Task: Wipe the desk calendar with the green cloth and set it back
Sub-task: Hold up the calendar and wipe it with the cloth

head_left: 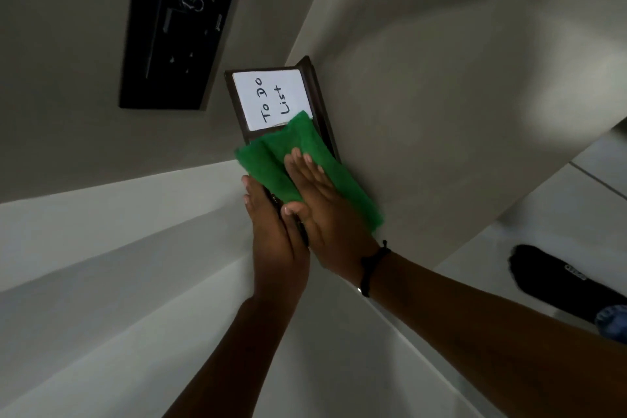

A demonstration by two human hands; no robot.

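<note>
The left hand [271,231] grips the near edge of the desk calendar [268,98], holding it in the air; the right hand [319,200] lies flat, fingers extended, pressing the green cloth [305,146] against the calendar face; a white "To Do List" card shows just beyond the cloth.

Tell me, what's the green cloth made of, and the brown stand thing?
The cloth looks like soft microfibre: fuzzy, matte, and it folds limply under the right hand. The calendar frame looks like dark brown wood or leatherette, slightly glossy; hard to say which. Its white card looks like plain paper.
</note>
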